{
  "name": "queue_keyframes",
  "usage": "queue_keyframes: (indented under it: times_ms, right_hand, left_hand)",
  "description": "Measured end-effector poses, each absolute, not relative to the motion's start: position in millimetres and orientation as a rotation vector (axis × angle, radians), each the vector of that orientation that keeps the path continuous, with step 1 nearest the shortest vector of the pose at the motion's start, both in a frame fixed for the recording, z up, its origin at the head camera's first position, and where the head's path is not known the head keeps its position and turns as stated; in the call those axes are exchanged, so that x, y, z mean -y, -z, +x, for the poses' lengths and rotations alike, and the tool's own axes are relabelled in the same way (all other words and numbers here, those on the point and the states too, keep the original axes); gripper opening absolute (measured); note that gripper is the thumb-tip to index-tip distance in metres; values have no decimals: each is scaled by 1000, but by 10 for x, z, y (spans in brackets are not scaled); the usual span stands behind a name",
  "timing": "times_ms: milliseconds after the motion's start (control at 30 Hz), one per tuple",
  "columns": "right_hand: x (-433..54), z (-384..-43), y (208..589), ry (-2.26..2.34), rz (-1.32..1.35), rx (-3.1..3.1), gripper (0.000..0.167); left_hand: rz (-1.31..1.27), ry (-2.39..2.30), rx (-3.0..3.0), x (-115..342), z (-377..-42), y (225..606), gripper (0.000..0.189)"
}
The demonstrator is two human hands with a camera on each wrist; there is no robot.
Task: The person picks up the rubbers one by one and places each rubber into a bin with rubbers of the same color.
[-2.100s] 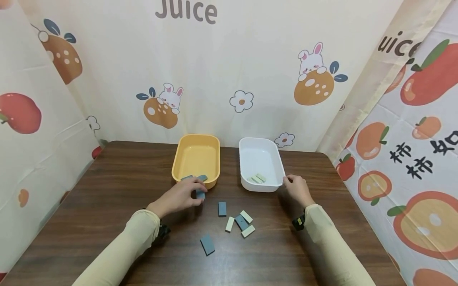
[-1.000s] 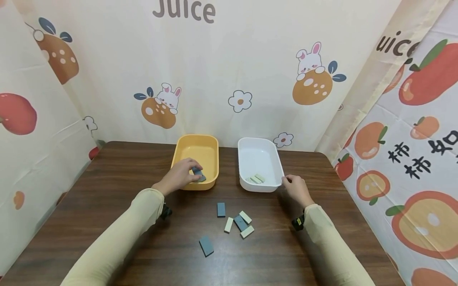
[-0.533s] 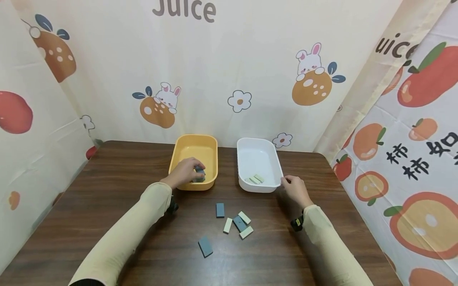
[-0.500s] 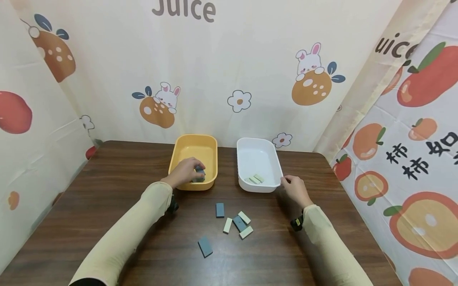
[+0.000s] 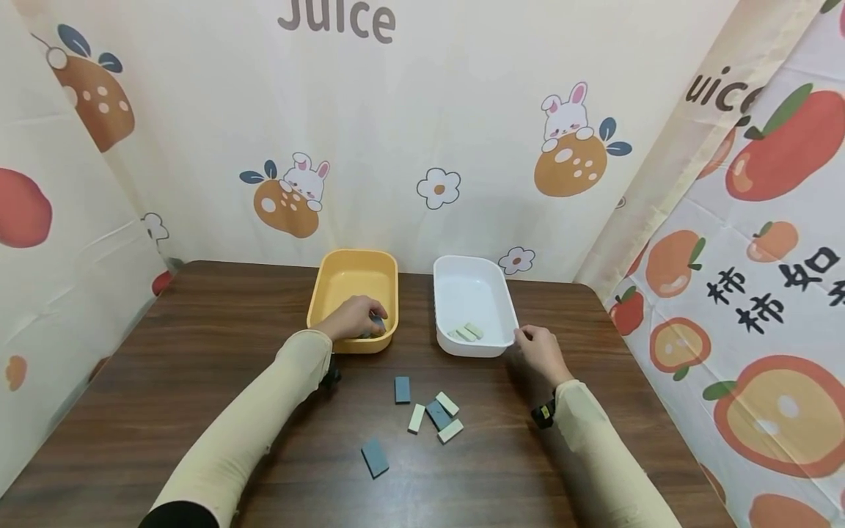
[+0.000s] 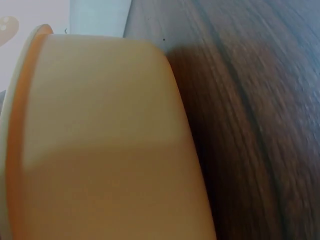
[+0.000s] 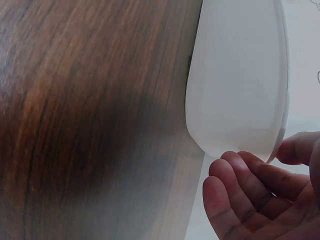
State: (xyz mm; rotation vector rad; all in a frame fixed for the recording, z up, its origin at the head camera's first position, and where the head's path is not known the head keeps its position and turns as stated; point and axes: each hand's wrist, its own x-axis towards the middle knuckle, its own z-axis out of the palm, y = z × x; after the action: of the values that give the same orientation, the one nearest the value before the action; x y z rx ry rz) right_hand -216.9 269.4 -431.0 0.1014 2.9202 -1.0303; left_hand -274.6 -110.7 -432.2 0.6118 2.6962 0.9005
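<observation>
Inside the front of the yellow bin (image 5: 353, 259), my left hand (image 5: 353, 317) curls its fingers round a blue block (image 5: 378, 323), mostly hidden behind them. Other blue blocks in there are largely covered by the hand. In the left wrist view only the outer wall of the yellow bin (image 6: 105, 110) and the table show; the hand is out of sight. My right hand (image 5: 543, 352) pinches the front right rim of the white bin (image 5: 472, 268). The right wrist view has the thumb and fingers of my right hand (image 7: 260, 195) on either side of that rim.
Small cream blocks (image 5: 470, 331) lie in the white bin. On the brown table (image 5: 251, 411), a blue block (image 5: 402, 390) and a larger blue block (image 5: 375, 458) lie apart. Three cream blocks, one being this cream block (image 5: 450, 431), surround another blue block (image 5: 438, 415).
My left hand has carried a blue block from just in front of the yellow bin over its rim and down inside. The right hand has kept its hold on the white bin.
</observation>
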Motion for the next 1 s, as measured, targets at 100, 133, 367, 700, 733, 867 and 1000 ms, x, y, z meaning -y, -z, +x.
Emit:
queue_keyframes:
  times_ms: [100,133,367,700,733,867,1000]
  right_hand:
    - [-2685,-2169,4321,1037,97,-2917,38]
    - [-2682,-2169,4325,1039,95,-2916,38]
    - [-2677,-2166,4345,1053,104,-2916,37]
    - [-2684,-2170,4330,1057,114,-2898,38]
    - [-2685,-2170,4328,1055,114,-2898,38]
    - [-2690,-2164,4321,1047,114,-2900,39]
    - [-2703,-2157,4324,1046,115,-2899,40]
  left_hand:
    - [607,-910,-2691,1092,-2754,4358,27]
    - [603,-914,-2686,1089,-2759,4368,26]
    - [574,-936,-2645,1063,-2798,4426,21]
    - [537,-916,-2640,1090,-2789,4423,23]
    - [528,-910,-2644,1098,-2778,4411,24]
    - [488,-886,-2677,1130,-2723,4340,25]
    - [467,-877,-2721,1154,-2658,4266,25]
